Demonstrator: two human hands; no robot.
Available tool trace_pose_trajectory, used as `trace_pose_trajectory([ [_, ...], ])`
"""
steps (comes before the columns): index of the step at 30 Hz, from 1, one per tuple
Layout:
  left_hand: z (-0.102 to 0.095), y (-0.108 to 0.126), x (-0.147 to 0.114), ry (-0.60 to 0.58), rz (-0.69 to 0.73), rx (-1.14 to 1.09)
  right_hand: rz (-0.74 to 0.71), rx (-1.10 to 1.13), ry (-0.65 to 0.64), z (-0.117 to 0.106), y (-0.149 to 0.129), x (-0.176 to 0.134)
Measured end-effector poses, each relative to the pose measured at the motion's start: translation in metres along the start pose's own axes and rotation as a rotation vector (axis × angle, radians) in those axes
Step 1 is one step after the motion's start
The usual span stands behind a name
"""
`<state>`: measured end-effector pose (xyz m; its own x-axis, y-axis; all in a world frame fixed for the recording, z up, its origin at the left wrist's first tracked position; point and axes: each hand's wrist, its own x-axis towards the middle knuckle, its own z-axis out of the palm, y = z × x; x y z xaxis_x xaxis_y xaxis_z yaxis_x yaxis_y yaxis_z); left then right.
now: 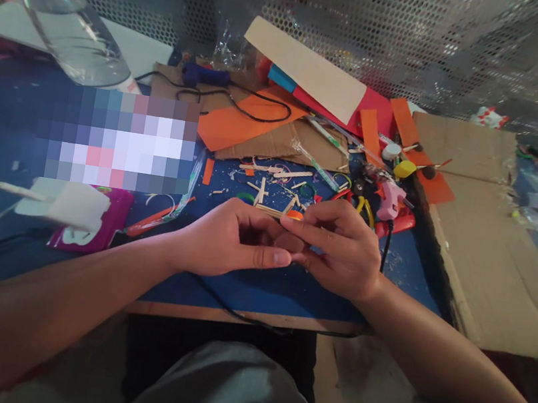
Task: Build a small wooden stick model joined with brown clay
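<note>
My left hand and my right hand meet above the front of the blue table, fingers closed around a small brown disc. My left thumb lies along its near side, and the right fingers pinch it from the other side. Part of the disc is hidden by the fingers. A bit of orange shows just above the right fingertips; whether it is held or lies behind, I cannot tell. Directly beyond the hands is a small frame of wooden sticks, partly covered by the fingers.
A pink glue gun lies right of the hands, near yellow-handled pliers. Cardboard covers the right side. Orange sheets and loose sticks lie behind. At left are a white charger and a water bottle.
</note>
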<state>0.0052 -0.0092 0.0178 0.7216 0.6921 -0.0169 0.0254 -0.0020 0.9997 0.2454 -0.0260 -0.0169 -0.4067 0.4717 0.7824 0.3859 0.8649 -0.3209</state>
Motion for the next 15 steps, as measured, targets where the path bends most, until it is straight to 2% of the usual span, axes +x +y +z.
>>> trace_pose_trajectory([
  [9, -0.0028, -0.0005, -0.0009, -0.006, 0.065, -0.034, 0.004, 0.027, 0.033, 0.0004, 0.0012, 0.0021],
  [15, -0.0005, 0.0003, -0.0018, -0.056, 0.095, -0.015, -0.03, 0.133, -0.081, -0.0003, 0.0023, 0.003],
])
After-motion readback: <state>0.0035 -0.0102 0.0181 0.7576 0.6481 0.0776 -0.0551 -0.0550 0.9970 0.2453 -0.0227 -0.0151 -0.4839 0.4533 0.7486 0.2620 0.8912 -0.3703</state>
